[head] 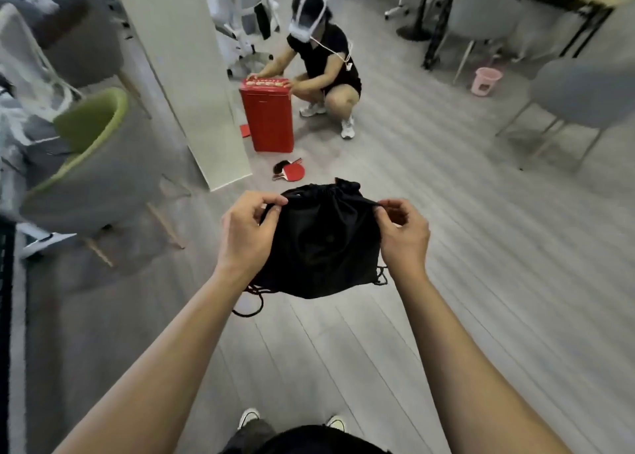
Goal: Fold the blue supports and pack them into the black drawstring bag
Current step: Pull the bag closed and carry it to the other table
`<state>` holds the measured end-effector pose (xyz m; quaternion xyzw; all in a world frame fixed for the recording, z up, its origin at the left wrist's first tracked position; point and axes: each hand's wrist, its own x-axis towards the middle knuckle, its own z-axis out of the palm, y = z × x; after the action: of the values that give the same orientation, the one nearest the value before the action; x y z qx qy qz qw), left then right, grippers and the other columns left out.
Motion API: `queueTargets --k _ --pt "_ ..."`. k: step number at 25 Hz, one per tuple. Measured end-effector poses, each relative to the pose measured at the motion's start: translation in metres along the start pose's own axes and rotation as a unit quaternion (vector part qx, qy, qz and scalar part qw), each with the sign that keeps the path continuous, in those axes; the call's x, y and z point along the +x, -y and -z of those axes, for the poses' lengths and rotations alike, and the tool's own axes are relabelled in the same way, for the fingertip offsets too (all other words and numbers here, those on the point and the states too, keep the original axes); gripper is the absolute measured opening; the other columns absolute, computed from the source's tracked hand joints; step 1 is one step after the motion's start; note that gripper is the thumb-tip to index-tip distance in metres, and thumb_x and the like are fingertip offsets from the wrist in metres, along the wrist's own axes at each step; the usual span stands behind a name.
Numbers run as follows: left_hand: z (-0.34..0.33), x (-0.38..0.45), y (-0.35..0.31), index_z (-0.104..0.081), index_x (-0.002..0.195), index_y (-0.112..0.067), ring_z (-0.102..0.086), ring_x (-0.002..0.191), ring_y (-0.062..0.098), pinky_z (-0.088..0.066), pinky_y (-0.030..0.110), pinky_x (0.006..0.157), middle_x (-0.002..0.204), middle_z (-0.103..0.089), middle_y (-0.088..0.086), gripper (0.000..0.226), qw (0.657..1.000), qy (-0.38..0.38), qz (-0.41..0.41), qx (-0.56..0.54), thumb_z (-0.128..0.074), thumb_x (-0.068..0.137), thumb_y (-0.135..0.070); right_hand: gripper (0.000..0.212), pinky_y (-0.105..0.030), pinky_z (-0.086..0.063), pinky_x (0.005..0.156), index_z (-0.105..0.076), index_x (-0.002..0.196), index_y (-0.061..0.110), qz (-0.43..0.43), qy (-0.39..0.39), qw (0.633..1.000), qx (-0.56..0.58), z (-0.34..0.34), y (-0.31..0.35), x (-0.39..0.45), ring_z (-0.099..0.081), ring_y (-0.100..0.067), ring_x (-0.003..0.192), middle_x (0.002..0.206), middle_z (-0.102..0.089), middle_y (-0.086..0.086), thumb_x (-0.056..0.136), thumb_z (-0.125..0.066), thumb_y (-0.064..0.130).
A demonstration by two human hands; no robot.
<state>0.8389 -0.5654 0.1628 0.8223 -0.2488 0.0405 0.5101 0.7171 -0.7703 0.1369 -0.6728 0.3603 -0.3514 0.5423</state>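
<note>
I hold the black drawstring bag (pixel 321 244) in the air in front of me, above the grey floor. Its mouth is gathered at the top and its body bulges. My left hand (pixel 247 228) pinches the top left edge of the bag. My right hand (pixel 403 235) pinches the top right edge. Black cords (pixel 252 299) hang from the bag's lower corners. No blue supports are visible; the bag's inside is hidden.
A person (pixel 321 61) squats ahead, hands on a red box (pixel 269 116). Two table tennis paddles (pixel 290 171) lie on the floor. A white pillar (pixel 192 75) and green-edged chair (pixel 86 164) stand left; grey chairs (pixel 584 96) and a pink stool (pixel 486 80) right.
</note>
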Motion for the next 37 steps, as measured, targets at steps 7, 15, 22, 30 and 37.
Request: queueTargets --k 7,15,22,30,37 --pt "-0.179 0.058 -0.054 -0.075 0.098 -0.032 -0.057 0.068 0.014 -0.054 0.045 0.076 0.091 -0.07 -0.011 0.021 0.994 0.1 -0.043 -0.019 -0.068 0.09 -0.014 0.019 -0.027 -0.057 0.077 -0.073 0.078 0.03 -0.025 -0.106 0.994 -0.012 0.122 -0.046 0.119 -0.068 -0.004 0.072 0.073 -0.072 0.014 0.085 -0.072 0.012" --pt "-0.371 0.179 -0.106 -0.075 0.106 -0.032 -0.065 0.08 0.007 -0.056 0.036 0.085 0.102 -0.067 -0.017 0.025 0.98 0.183 -0.064 -0.05 -0.067 0.092 -0.012 0.022 -0.035 -0.059 0.083 -0.073 0.078 0.03 -0.06 -0.181 0.981 0.026 0.191 -0.082 0.311 -0.069 -0.009 0.075 0.075 -0.073 0.011 0.086 -0.073 0.01" --pt "-0.508 0.311 -0.162 -0.073 0.108 -0.034 -0.065 0.081 0.003 -0.054 0.028 0.082 0.103 -0.068 -0.017 0.03 0.979 0.181 -0.073 -0.062 -0.065 0.091 -0.011 0.022 -0.018 -0.051 0.075 -0.071 0.08 0.029 -0.031 -0.189 0.981 0.021 0.227 -0.065 0.502 -0.066 -0.003 0.072 0.076 -0.071 0.01 0.087 -0.073 0.008" --pt "-0.682 0.491 -0.192 -0.074 0.108 -0.03 -0.064 0.081 0.009 -0.054 0.031 0.083 0.103 -0.068 -0.013 0.03 0.986 0.143 -0.066 -0.056 -0.063 0.091 -0.008 0.022 -0.017 -0.049 0.067 -0.07 0.081 0.028 -0.027 -0.145 0.988 0.042 0.237 -0.09 0.755 -0.062 -0.003 0.067 0.071 -0.068 0.008 0.089 -0.071 0.007" --pt "-0.808 0.648 -0.209 -0.072 0.106 -0.034 -0.063 0.082 0.005 -0.055 0.031 0.082 0.104 -0.067 -0.015 0.032 0.995 0.091 -0.003 -0.044 -0.061 0.091 -0.008 0.02 -0.014 -0.046 0.064 -0.072 0.083 0.028 -0.039 -0.089 0.994 0.04 0.215 -0.097 0.982 -0.062 -0.002 0.064 0.069 -0.069 0.009 0.089 -0.07 0.009"
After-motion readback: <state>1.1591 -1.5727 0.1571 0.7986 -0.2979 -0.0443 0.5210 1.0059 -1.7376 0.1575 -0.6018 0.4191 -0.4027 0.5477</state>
